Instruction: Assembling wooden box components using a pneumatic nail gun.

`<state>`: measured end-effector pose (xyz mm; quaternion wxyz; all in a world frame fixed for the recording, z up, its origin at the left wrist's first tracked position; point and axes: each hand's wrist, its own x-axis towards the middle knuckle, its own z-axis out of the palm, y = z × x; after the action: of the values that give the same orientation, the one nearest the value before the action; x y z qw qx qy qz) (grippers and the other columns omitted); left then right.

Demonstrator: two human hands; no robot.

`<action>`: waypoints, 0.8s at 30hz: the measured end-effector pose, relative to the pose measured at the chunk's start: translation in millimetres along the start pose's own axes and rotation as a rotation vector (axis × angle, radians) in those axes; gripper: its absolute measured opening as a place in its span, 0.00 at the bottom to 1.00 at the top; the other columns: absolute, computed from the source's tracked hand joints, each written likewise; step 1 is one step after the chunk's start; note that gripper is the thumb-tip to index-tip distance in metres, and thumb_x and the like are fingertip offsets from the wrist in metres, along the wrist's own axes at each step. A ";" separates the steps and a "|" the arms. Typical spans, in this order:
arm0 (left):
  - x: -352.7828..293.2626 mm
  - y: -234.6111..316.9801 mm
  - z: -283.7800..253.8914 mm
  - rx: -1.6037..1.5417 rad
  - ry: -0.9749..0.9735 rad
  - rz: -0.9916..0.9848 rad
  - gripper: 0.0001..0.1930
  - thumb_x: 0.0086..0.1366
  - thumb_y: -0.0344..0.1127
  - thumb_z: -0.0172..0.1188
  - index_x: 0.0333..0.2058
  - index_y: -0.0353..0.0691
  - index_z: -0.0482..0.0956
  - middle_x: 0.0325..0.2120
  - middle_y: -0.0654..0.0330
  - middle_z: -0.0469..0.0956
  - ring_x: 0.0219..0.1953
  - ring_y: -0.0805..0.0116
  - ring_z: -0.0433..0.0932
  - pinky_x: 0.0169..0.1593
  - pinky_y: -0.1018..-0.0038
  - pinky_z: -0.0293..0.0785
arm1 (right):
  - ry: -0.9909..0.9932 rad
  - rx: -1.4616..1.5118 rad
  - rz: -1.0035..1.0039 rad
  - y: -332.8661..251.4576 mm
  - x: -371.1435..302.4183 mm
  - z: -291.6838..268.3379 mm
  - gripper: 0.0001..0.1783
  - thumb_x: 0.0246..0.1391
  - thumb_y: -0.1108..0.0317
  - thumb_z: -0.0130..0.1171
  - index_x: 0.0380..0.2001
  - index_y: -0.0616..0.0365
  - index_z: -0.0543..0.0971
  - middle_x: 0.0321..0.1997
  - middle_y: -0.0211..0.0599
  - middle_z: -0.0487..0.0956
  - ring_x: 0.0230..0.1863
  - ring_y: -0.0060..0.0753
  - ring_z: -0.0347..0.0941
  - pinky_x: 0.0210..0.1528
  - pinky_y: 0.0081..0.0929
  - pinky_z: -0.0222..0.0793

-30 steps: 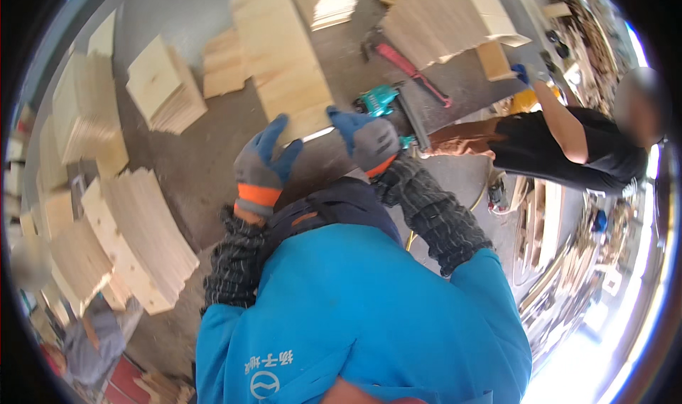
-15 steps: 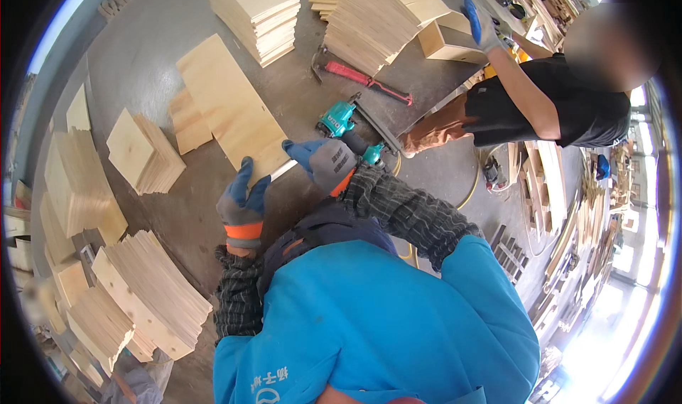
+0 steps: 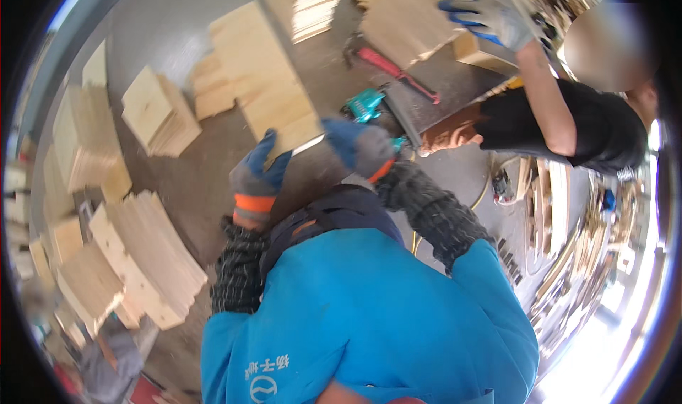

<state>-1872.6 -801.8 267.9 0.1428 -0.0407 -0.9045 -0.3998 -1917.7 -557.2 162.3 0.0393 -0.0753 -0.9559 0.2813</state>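
Note:
A long pale plywood board point(image 3: 266, 70) lies in front of me, running away toward the far left, its far part over a second, smaller plywood piece point(image 3: 213, 91). My left hand point(image 3: 261, 168), in a blue and grey glove with an orange cuff, grips its near end, thumb on top. At the near right corner my right hand point(image 3: 359, 148), gloved alike and smeared by motion, has its fingers closed against the board's edge. Just beyond the right hand lies a teal nail gun point(image 3: 366, 105). Farther off is a red-handled hammer point(image 3: 394, 70).
Plywood stacks stand at the left point(image 3: 160, 112), near left point(image 3: 149, 255) and far side point(image 3: 408, 24) of the grey table point(image 3: 167, 20). At the right, a co-worker in a black shirt point(image 3: 561, 123) holds out a gloved hand point(image 3: 490, 17). A yellow hose point(image 3: 483, 194) hangs beyond my right arm.
The whole view has shifted, so the table's things sit farther right and higher. Both my hands stay at the board's near end. The co-worker's gloved hand has turned, with its fingers spread.

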 end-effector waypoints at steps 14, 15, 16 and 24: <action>2.7 7.3 -10.6 -0.098 -0.025 -0.063 0.25 0.60 0.36 0.80 0.55 0.37 0.86 0.51 0.49 0.88 0.49 0.59 0.90 0.48 0.69 0.89 | -0.398 -0.403 0.057 87.0 29.0 -63.6 0.62 0.57 0.48 0.71 0.82 0.57 0.44 0.56 0.60 0.85 0.54 0.64 0.83 0.57 0.55 0.77; 2.9 7.3 -10.3 -0.099 -0.029 -0.053 0.25 0.60 0.36 0.79 0.55 0.37 0.86 0.52 0.49 0.88 0.50 0.59 0.90 0.49 0.69 0.89 | -0.375 -0.395 0.120 89.1 29.1 -61.4 0.64 0.56 0.49 0.71 0.82 0.53 0.41 0.55 0.59 0.85 0.53 0.64 0.84 0.56 0.55 0.78; 2.3 6.1 -10.0 -0.098 -0.023 -0.057 0.25 0.60 0.36 0.79 0.55 0.37 0.86 0.52 0.49 0.88 0.50 0.59 0.90 0.49 0.69 0.89 | -0.378 -0.397 0.114 85.7 30.6 -62.0 0.64 0.56 0.49 0.71 0.82 0.53 0.41 0.55 0.59 0.85 0.53 0.64 0.84 0.56 0.55 0.78; 0.2 -1.4 -7.3 -0.158 -0.017 -0.040 0.24 0.60 0.36 0.79 0.55 0.38 0.87 0.51 0.51 0.88 0.50 0.57 0.90 0.50 0.68 0.88 | -0.475 0.220 0.090 142.6 57.3 -75.3 0.35 0.52 0.54 0.72 0.62 0.56 0.80 0.39 0.44 0.87 0.39 0.42 0.84 0.45 0.42 0.78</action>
<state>-1871.4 -808.2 271.7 0.1235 -0.0370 -0.8719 -0.4724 -1948.0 -389.2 149.8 -0.1907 -0.0447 -0.8977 0.3946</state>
